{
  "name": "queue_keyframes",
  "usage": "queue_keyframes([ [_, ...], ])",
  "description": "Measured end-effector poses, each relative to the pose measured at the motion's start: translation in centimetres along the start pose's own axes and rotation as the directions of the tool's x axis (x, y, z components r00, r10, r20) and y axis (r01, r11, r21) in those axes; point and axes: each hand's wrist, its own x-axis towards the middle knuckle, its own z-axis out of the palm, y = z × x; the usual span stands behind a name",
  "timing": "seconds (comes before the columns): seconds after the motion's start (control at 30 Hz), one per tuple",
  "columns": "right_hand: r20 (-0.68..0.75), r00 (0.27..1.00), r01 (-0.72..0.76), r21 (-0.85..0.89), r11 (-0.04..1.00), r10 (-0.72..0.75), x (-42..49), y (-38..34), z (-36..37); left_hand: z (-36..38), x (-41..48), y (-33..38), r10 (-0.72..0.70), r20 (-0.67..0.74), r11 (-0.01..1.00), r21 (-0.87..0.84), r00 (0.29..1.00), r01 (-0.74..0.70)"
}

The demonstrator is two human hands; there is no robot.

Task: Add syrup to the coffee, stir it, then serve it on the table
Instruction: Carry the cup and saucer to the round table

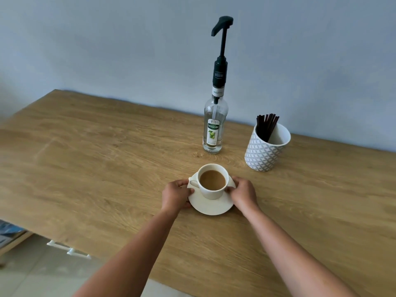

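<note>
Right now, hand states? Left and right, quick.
Left hand: closed on the left rim of the saucer.
Right hand: closed on the saucer's right rim. The coffee cup sits on it.

One head-worn view looks forward and down, fairly near, at the table point(107, 159).

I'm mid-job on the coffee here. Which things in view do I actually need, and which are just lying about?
Needed:
- coffee cup on its saucer, held by left hand and right hand
- syrup pump bottle
- stir sticks in the patterned holder
- wooden table

Lying about:
- white bracket below the table edge
- blue item at far left, unclear
</note>
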Motion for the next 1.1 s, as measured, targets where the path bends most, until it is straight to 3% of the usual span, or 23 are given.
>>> queue_keyframes([
  [0.2,0.082,0.995,0.041,0.104,0.994,-0.049,0.2,-1.4,1.4,-2.0,-1.2,-0.4,-0.006,-0.059,0.995,-0.100,0.998,0.000],
  [0.47,0.258,0.942,0.176,0.170,0.970,-0.216,-1.5,-4.8,5.2,-7.5,-4.0,-2.0,-0.034,-0.240,0.979,-0.204,0.970,-0.016],
  [0.83,0.471,0.788,0.326,0.227,0.918,-0.396,-9.7,-11.0,12.6,-18.5,-10.7,-6.4,-0.098,-0.450,0.952,-0.303,0.887,-0.048],
  [1.1,0.623,0.648,0.365,0.251,0.897,-0.438,-19.5,-15.2,18.4,-26.8,-19.4,-11.3,-0.126,-0.581,0.916,-0.379,0.804,-0.130],
])
